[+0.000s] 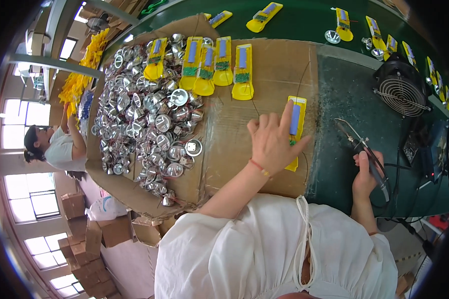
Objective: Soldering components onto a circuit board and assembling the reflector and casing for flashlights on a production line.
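Observation:
My left hand (273, 137) lies over a yellow plastic flashlight casing (291, 163) on the cardboard sheet. Its index finger is stretched along the blue cylindrical battery (295, 117) in the casing, and the thumb is spread across the lower part. A bit of green circuit board shows by the thumb; the rest is covered. Thin dark wires run out from the casing. Over the green mat, my right hand (366, 175) is closed round the handle of a soldering iron (357, 144), which has a thin metal guide along it. Its tip points up and left, apart from the casing.
Several similar yellow casings (243, 74) lie in a row beside a large heap of silvery reflector cups (154, 119). A black fan (401, 89) stands at the right. More casings (343, 25) lie along the far green surface. A co-worker (60, 144) is at the left.

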Available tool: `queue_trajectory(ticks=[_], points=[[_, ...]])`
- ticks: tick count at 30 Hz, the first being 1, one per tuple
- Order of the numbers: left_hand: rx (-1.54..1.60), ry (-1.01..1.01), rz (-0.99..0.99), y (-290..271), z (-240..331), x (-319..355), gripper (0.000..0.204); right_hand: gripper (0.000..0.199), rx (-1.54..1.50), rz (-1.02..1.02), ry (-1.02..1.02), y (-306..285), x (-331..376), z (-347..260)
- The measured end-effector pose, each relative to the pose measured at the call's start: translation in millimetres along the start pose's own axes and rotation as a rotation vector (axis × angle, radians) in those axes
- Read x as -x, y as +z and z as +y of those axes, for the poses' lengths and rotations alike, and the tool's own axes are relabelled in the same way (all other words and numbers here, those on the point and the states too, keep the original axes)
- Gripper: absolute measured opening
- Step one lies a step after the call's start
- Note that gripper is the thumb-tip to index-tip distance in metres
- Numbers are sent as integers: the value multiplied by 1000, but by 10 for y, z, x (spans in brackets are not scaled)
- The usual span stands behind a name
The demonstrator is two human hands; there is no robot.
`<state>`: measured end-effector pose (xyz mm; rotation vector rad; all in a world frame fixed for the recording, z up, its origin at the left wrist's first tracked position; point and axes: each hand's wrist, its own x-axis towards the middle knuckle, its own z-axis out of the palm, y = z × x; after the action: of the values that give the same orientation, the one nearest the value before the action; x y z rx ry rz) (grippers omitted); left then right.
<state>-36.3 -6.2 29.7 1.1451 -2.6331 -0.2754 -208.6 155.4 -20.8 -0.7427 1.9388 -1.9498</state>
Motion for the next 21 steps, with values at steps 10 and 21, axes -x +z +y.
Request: queue_trajectory(ticks=[10,21], points=[[-426,-111,448,-499,-1364,-51,29,17,-56,-34,-17,17,131,-77],[715,-322,-101,-415,-509,432,7,17,-25,-237,-6,-5,377,-415]])
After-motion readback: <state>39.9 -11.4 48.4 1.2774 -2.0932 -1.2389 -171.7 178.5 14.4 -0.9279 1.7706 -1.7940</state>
